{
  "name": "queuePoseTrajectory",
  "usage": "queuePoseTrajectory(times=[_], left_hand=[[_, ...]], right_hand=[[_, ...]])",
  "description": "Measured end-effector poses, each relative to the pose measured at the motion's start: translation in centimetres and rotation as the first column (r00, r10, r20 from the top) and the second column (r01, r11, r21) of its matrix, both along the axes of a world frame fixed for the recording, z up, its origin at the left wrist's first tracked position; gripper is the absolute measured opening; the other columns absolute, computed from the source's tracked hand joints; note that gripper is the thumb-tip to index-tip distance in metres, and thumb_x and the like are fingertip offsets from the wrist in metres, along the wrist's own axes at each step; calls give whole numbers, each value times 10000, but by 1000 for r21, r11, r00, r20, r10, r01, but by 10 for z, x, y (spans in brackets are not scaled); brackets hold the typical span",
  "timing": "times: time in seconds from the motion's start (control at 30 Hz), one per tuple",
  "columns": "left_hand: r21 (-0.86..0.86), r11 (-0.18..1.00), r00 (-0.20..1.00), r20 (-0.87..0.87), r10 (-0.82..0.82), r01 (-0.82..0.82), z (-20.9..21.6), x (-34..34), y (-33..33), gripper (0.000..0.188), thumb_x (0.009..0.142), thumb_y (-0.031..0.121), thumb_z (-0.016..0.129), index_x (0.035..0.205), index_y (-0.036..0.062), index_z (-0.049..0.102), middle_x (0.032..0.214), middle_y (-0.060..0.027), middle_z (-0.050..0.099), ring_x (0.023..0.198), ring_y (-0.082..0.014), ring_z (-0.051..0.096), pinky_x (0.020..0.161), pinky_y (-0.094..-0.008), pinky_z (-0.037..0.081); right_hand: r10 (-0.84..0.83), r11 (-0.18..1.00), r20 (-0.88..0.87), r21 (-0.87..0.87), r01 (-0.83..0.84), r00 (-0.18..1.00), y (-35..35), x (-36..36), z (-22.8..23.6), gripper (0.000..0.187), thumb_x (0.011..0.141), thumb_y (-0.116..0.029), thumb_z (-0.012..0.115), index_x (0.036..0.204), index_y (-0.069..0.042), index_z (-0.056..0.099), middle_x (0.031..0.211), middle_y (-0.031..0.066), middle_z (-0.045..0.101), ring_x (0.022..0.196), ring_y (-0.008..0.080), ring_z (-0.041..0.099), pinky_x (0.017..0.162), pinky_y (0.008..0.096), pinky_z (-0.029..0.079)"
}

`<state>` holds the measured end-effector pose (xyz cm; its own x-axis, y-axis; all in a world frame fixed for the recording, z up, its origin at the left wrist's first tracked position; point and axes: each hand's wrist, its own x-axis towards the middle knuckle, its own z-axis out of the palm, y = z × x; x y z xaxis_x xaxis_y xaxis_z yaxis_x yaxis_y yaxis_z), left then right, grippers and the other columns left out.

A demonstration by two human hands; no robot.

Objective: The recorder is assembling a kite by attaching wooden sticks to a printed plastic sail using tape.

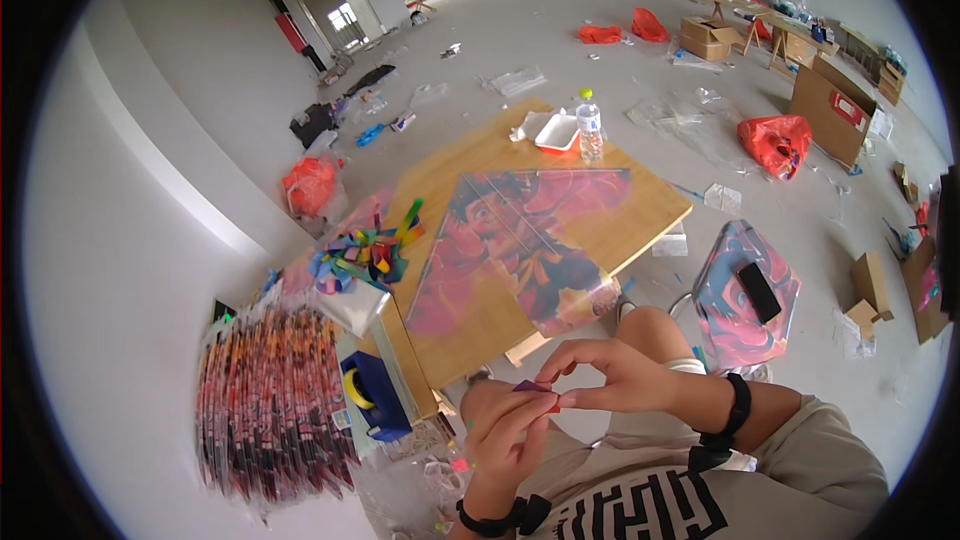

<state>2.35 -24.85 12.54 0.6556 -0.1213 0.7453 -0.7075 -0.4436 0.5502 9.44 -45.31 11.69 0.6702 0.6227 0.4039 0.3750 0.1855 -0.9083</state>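
Observation:
Above my lap, my left hand (505,438) and my right hand (622,376) meet, fingers pinched together on a small purple and red strip (530,387). It looks like a piece of ribbon, partly hidden by the fingers. Just beyond, a glossy pink and dark printed sheet (480,275) lies on the wooden table (440,355), with thin rods across it. A heap of multicoloured ribbon strips (375,258) rests on the table's left side. Below that, a blue tape dispenser (388,420) with a yellow roll stands by the table's near left edge.
A water bottle (590,130) and a white tray (558,132) stand at the table's far end. To the right is a printed-top stool (735,315) bearing a black phone (759,292). Many bagged printed bundles (270,405) hang or lie at left. Cartons (835,110) and red bags (775,145) sit on the floor.

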Motion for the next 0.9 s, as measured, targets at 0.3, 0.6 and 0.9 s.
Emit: queuePoseTrajectory(times=[0.3, 0.6, 0.9], left_hand=[[-330, 942, 931, -359, -66, -61, -22, -14, -5, 285, 970, -28, 655, 1254, -3, 648, 1316, -162, 648, 1054, -174, 667, 907, -332, 549], [-617, 773, 576, -583, -573, 145, -35, -1, -1, 301, 1005, -9, 648, 1304, 1, 618, 1374, -129, 574, 1170, -205, 632, 998, -319, 510], [-549, 825, 744, -493, -452, 137, -43, -3, -7, 74, 1021, 18, 650, 1094, 9, 658, 1268, -94, 609, 1089, -141, 611, 979, -315, 508]], right_hand=[[178, 970, -545, 236, -54, 820, 7, -21, -37, 253, 989, 34, 683, 1205, -40, 576, 1056, 71, 693, 927, 134, 692, 839, 279, 558], [361, 920, -725, 381, -96, 587, -5, -34, -55, 195, 1034, -20, 644, 1013, -103, 469, 953, 47, 639, 611, 62, 496, 587, 218, 416], [118, 986, -698, 166, -1, 706, -7, -38, -66, 130, 1022, -59, 679, 1040, -90, 554, 1002, 56, 672, 805, 92, 626, 692, 225, 485]])
